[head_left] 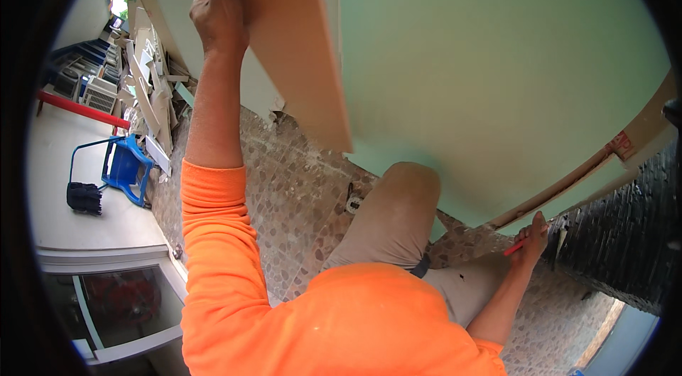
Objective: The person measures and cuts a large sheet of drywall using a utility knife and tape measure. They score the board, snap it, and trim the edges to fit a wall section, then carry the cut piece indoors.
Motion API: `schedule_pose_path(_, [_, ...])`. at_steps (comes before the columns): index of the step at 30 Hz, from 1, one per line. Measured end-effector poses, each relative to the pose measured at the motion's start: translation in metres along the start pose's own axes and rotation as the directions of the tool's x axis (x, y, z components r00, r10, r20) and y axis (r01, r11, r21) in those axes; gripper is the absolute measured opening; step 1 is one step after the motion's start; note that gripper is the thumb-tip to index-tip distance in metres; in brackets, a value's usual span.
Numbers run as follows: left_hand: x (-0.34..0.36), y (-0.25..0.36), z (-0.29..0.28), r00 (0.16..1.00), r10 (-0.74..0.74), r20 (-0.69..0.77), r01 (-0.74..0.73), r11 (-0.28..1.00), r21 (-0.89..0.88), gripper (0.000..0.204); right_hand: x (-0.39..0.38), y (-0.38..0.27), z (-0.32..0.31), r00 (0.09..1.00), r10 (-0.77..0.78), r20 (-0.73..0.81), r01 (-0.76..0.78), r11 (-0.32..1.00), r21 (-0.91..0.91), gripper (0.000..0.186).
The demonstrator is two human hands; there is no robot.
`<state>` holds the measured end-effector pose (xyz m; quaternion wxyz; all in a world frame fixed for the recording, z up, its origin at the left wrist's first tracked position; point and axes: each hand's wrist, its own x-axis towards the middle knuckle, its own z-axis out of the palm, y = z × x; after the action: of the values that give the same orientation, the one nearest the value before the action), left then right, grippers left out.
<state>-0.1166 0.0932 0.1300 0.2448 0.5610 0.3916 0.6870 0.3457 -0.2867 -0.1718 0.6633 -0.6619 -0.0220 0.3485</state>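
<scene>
My left hand (219,13) is up high with its fingers closed on a long strip of drywall (295,28), its brown paper face toward me. The strip hangs at a tilt, its lower corner in front of a large green drywall sheet (490,70). Low on the right, my right hand (531,237) is closed around a slim red tool (514,247); its tip is too small to tell its kind. That hand is beside the sheet's lower right edge, where a narrow green strip (568,195) lies along a brown border.
Broken board scraps (149,77) are heaped at the far left. Nearer stand a blue mop bucket (128,166), a dark mop head (85,198) and a red pole (85,109). A round white object (354,203) lies on the stone-patterned floor (284,184). A dark ridged stack (611,255) stands right.
</scene>
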Motion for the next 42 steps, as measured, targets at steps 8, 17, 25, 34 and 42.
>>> schedule_pose_path(8, [0.042,-0.19,-0.107,0.983,0.186,-0.003,-0.102,0.549,0.829,0.072,0.013,-0.024,0.016,0.977,-0.214,-0.001,0.208,0.947,-0.244,0.032])
schedule_pose_path(17, [0.043,-0.246,-0.116,0.921,-0.304,-0.244,0.39,0.72,0.575,0.101,0.051,-0.088,0.058,0.837,-0.535,-0.115,0.508,0.838,-0.198,0.03])
schedule_pose_path(25, [0.054,-0.26,-0.075,0.946,-0.279,-0.167,0.293,0.506,0.811,0.094,0.084,-0.079,0.087,0.711,-0.674,-0.202,0.568,0.719,-0.401,0.037])
schedule_pose_path(34, [0.018,-0.175,0.064,0.964,0.256,-0.069,-0.176,0.814,0.554,0.089,0.081,-0.095,0.066,0.927,-0.373,-0.041,0.351,0.901,-0.257,0.049])
schedule_pose_path(42, [-0.045,-0.069,0.164,0.989,0.109,0.101,-0.144,0.881,0.451,0.085,0.076,-0.074,0.06,0.898,-0.44,-0.036,0.41,0.862,-0.298,0.051])
